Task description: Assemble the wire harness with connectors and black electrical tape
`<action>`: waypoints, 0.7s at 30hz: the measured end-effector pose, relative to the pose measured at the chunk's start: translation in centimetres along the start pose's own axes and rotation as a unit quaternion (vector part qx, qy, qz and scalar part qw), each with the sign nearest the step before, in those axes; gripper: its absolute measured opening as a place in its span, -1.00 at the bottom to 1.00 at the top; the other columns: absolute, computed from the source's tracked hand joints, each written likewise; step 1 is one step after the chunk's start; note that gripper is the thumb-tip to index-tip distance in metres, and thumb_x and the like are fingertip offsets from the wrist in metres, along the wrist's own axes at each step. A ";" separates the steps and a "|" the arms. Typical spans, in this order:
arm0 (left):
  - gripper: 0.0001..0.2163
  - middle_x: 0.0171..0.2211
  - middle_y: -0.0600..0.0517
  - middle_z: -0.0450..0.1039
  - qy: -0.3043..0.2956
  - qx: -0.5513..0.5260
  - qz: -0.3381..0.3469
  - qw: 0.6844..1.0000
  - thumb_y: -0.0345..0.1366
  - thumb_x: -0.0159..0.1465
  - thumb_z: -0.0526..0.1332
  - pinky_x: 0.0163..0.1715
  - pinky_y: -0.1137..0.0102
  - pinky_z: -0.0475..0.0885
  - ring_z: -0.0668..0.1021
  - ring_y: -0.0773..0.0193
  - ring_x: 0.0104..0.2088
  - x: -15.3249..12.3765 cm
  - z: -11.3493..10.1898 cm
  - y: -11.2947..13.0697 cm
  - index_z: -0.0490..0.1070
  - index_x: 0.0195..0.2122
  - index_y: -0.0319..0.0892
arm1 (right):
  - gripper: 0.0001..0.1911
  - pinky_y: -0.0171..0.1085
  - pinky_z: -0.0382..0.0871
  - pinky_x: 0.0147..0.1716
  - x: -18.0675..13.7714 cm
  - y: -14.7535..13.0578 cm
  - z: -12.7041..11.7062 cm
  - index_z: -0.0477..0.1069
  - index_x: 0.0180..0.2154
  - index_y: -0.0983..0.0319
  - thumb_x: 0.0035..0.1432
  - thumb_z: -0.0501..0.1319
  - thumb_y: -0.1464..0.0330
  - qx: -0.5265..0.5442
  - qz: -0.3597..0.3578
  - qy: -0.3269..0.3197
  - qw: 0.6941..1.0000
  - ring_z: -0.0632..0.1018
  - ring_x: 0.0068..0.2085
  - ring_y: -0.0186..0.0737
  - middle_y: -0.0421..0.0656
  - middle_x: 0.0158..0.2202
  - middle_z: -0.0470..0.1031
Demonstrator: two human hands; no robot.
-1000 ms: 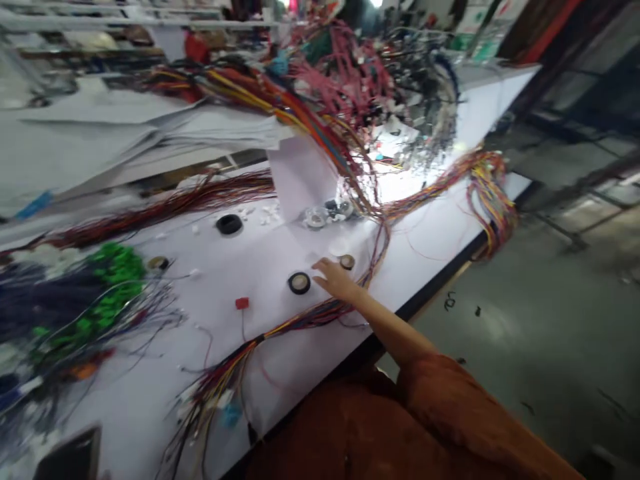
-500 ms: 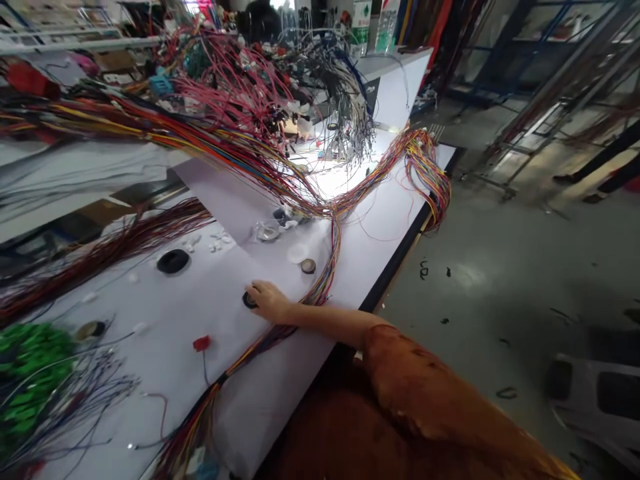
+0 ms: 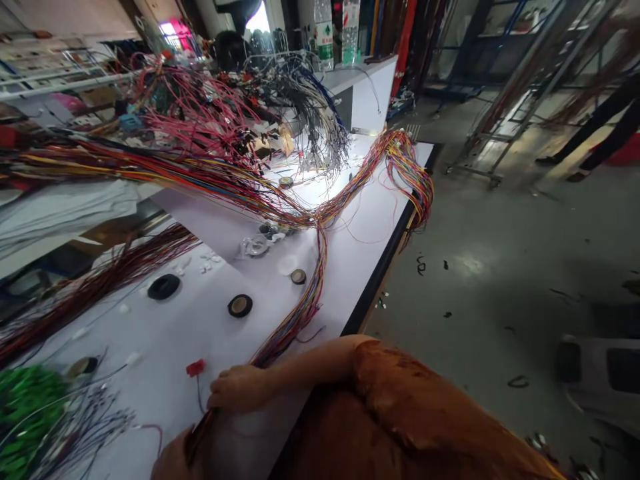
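Observation:
A bundle of coloured wires point(image 3: 305, 303) runs along the white table down to both my hands. My right hand point(image 3: 240, 388), its arm reaching over the bundle, is closed around the wires. My left hand point(image 3: 173, 459) shows only in part at the bottom edge, closed on the same bundle just below the right. A black tape roll point(image 3: 240, 306) lies flat above my right hand, apart from it. Left of the right hand is a red connector point(image 3: 195, 368) with a thin wire.
More tape rolls lie about, one black point(image 3: 164, 287), one smaller point(image 3: 299, 277). Green pieces point(image 3: 25, 407) are heaped at the left. Thick wire bundles point(image 3: 200, 177) cross the back. The table's dark edge point(image 3: 377, 277) drops to the floor at right. A person's legs point(image 3: 595, 127) stand beyond.
My right hand has let go of the black tape roll and come back toward me onto the wire bundle. My left hand has come into view at the bottom. The view has shifted somewhat.

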State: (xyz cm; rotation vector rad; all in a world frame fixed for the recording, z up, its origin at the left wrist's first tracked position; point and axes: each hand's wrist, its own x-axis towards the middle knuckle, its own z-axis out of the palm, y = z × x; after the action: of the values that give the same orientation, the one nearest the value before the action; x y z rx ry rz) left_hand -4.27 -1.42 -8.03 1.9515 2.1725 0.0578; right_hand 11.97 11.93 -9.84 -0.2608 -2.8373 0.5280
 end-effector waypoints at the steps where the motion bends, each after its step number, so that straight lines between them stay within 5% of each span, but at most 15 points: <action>1: -0.79 -0.46 0.34 0.60 0.027 -0.048 -0.018 0.998 -0.11 0.04 0.10 -0.22 0.09 0.57 0.68 0.01 -0.27 0.1 -0.1 -0.2 0.51 -0.46 0.43 | -0.82 -0.26 0.46 -0.26 -0.3 0.0 0.5 0.52 -0.14 0.15 0.35 0.14 0.36 -0.006 0.002 0.013 1.000 0.60 -0.15 -0.16 -0.13 -0.12 0.60; 4: -0.82 -0.42 0.23 0.61 0.061 -0.145 -0.062 0.986 -0.10 0.07 0.07 -0.18 0.12 0.57 0.66 0.03 -0.28 0.0 -0.6 -0.2 0.48 -0.43 0.23 | -0.82 -0.28 0.46 -0.15 -0.6 0.5 1.0 0.52 -0.12 0.20 0.34 0.14 0.40 0.009 -0.017 0.018 1.000 0.59 -0.15 -0.18 -0.11 -0.15 0.60; 10: -0.57 -0.03 -0.22 0.59 0.001 -0.176 -0.111 0.978 -0.11 0.17 0.00 0.12 0.12 0.46 0.60 -0.04 0.02 1.0 -0.5 1.7 0.49 -0.09 -0.22 | -0.71 -0.32 0.38 0.03 -0.6 1.3 0.3 0.49 0.06 0.32 0.39 0.16 0.38 0.047 -0.031 -0.030 0.998 0.55 -0.07 -0.23 -0.04 -0.06 0.58; 21: -0.63 -0.15 -0.02 0.63 -0.072 -0.197 -0.190 0.959 -0.05 0.38 -0.08 -0.14 0.31 0.39 0.62 0.07 -0.12 0.7 -0.5 3.1 0.48 -0.13 -0.05 | -0.73 -0.36 0.40 -0.09 -1.6 2.1 -0.9 0.58 -0.10 0.26 0.44 0.15 0.28 0.027 0.039 -0.062 0.997 0.57 -0.05 -0.31 -0.14 -0.10 0.64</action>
State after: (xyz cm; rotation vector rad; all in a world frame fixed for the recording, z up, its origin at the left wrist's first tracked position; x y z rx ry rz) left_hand -1.40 -0.28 -7.11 1.2680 2.1936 0.2538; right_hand 13.96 13.78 -10.11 -0.3398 -2.9376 0.6587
